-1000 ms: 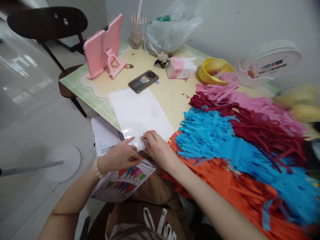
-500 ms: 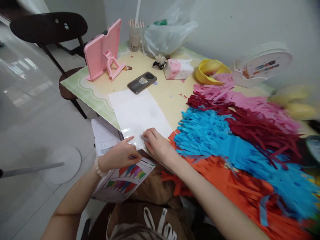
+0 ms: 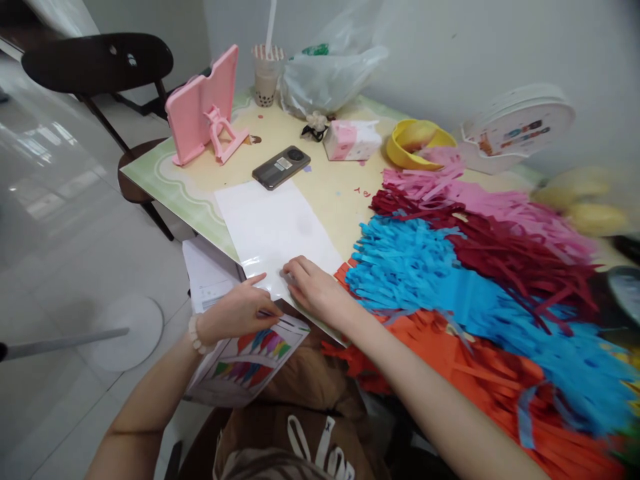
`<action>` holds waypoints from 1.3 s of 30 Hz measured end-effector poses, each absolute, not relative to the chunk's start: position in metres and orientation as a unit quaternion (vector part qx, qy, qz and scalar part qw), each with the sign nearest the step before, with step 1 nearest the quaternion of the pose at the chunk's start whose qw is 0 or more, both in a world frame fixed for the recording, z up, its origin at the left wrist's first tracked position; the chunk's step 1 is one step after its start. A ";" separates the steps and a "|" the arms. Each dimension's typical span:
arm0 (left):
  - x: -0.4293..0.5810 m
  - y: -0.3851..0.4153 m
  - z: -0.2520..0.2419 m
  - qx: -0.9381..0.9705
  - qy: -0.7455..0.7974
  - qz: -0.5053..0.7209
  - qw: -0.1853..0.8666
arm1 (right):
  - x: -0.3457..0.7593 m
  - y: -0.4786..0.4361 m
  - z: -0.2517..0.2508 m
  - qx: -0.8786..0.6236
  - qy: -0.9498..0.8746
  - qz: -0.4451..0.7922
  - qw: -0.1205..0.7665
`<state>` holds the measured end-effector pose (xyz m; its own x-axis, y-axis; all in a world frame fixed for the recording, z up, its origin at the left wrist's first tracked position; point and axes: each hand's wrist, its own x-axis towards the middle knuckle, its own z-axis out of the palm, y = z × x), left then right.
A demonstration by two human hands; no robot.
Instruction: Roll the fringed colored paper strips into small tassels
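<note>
A glossy white sheet (image 3: 273,223) lies on the yellow table (image 3: 330,183), its near end hanging over the edge. My left hand (image 3: 240,311) pinches the sheet's near edge, thumb stretched onto it, fingers curled. My right hand (image 3: 315,291) rests on the same near edge just to the right, fingers bent and pressing down. Below my hands lies a printed page with a coloured fringe drawing (image 3: 250,360), over my lap. Fringed paper strips lie to the right: blue (image 3: 430,267), dark red (image 3: 520,257), pink (image 3: 480,197) and orange (image 3: 480,380).
A phone (image 3: 281,167) lies beyond the sheet. Further back stand a pink tablet stand (image 3: 203,107), a bubble tea cup (image 3: 265,77), a plastic bag (image 3: 330,73), a pink tissue pack (image 3: 351,139), a yellow bowl (image 3: 417,141) and a round white box (image 3: 517,127). A dark chair (image 3: 100,63) stands left.
Both hands stay on the near edge of the white sheet with barely any shift. The camera view has drifted slightly, nothing else has moved.
</note>
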<state>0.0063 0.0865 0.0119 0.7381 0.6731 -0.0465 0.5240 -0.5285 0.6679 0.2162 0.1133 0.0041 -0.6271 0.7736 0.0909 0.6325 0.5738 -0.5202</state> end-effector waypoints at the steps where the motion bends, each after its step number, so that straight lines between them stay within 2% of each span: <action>1: 0.006 0.086 0.011 0.867 0.345 0.112 0.341 | 0.217 0.113 0.004 -0.403 -0.872 0.230 0.157; 12: 0.006 0.086 0.008 0.871 0.348 0.102 0.331 | 0.216 0.119 0.007 -0.378 -0.896 0.201 0.118; 22: 0.005 0.086 0.005 0.873 0.343 0.112 0.329 | 0.215 0.124 -0.003 -0.359 -0.903 0.188 0.141; 34: 0.006 0.087 0.009 0.875 0.348 0.096 0.322 | 0.214 0.126 0.000 -0.347 -0.910 0.193 0.115; 39: 0.007 0.087 0.011 0.868 0.357 0.094 0.333 | 0.220 0.121 -0.001 -0.339 -0.912 0.191 0.132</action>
<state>0.0066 0.0868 0.0108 0.7280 0.6815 -0.0746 0.5565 -0.5239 0.6448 0.2201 0.1213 -0.0008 -0.7350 0.6688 0.1116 0.5678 0.6970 -0.4379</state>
